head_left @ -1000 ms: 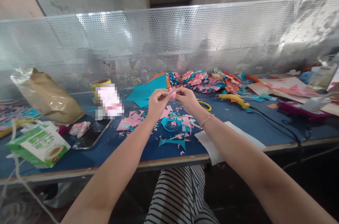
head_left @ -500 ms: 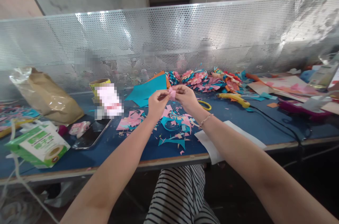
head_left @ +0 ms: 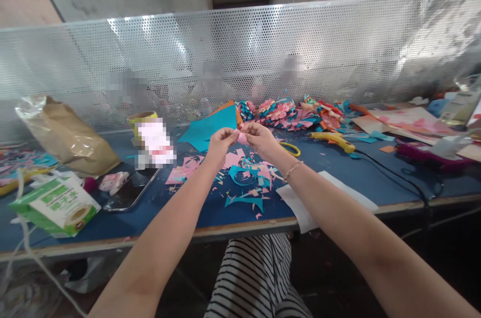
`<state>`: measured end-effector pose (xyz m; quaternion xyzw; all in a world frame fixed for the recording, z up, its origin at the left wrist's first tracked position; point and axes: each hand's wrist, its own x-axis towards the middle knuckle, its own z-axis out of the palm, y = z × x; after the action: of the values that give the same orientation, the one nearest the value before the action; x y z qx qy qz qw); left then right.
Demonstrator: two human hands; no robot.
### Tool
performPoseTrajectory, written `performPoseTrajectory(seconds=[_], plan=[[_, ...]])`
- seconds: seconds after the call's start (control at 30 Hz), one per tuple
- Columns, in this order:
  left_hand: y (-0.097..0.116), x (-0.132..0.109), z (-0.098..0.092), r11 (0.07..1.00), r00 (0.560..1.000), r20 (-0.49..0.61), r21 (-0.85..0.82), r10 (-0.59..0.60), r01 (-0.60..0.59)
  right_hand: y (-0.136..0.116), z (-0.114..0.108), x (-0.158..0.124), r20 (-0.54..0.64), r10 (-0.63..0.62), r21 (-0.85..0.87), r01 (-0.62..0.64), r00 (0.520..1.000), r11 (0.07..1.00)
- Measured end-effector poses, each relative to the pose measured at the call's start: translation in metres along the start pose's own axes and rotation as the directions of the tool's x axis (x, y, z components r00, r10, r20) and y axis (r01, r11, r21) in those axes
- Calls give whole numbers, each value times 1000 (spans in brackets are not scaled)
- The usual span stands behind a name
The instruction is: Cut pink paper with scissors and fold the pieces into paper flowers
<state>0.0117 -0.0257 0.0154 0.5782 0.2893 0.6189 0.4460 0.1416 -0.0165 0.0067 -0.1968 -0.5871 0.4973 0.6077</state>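
Observation:
Between my two hands is a small piece of pink paper (head_left: pixel 242 138), pinched from both sides above the table. My left hand (head_left: pixel 222 143) grips its left side with thumb and fingertips. My right hand (head_left: pixel 262 139), below a bracelet on the wrist, holds the right side the same way. The fingers cover part of the paper, so its full shape is hidden. Beneath my hands lie blue paper scraps (head_left: pixel 245 176) and pink paper scraps (head_left: pixel 187 168). The yellow handles of scissors (head_left: pixel 291 149) show just beyond my right wrist.
Blue paper sheets (head_left: pixel 209 125) and a row of paper flowers (head_left: pixel 280 111) lie by a perforated metal screen (head_left: pixel 240 47). A yellow glue gun (head_left: pixel 334 141) trails a black cord at right. A brown bag (head_left: pixel 71 137), green box (head_left: pixel 56 205) and phone (head_left: pixel 131 190) occupy the left.
The pink paper has turned between my fingers and now looks smoother and wider. Both hands have shifted slightly, still pinching it; the rest of the table looks the same.

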Motion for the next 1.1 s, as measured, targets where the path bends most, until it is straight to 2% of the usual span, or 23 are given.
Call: performPoseTrajectory(seconds=[0.17, 0.3, 0.4, 0.6, 0.73, 0.93, 1.1], plan=[[2, -1, 0, 999, 999, 17, -26, -40, 40, -3, -3, -2, 110, -36, -34, 40, 993, 999], [1, -1, -1, 995, 995, 25, -42, -94, 95, -6, -8, -4, 232, -31, -132, 63, 972, 989], [2, 0, -2, 989, 992, 36, -77, -123, 125, -9, -11, -4, 277, -40, -215, 103, 960, 971], [3, 0, -3, 978, 985, 83, -134, -153, 163, -7, -15, -2, 236, -112, -324, 187, 965, 928], [3, 0, -2, 975, 983, 77, -138, -164, 173, -4, -15, -1, 205, -136, -405, 210, 969, 890], [3, -3, 1, 963, 975, 108, -172, -193, 210, -2, -12, -1, 246, -113, -376, 203, 963, 904], [5, -4, 2, 952, 971, 148, -215, -189, 218, -9, -9, -2, 159, -151, -307, 194, 976, 932]])
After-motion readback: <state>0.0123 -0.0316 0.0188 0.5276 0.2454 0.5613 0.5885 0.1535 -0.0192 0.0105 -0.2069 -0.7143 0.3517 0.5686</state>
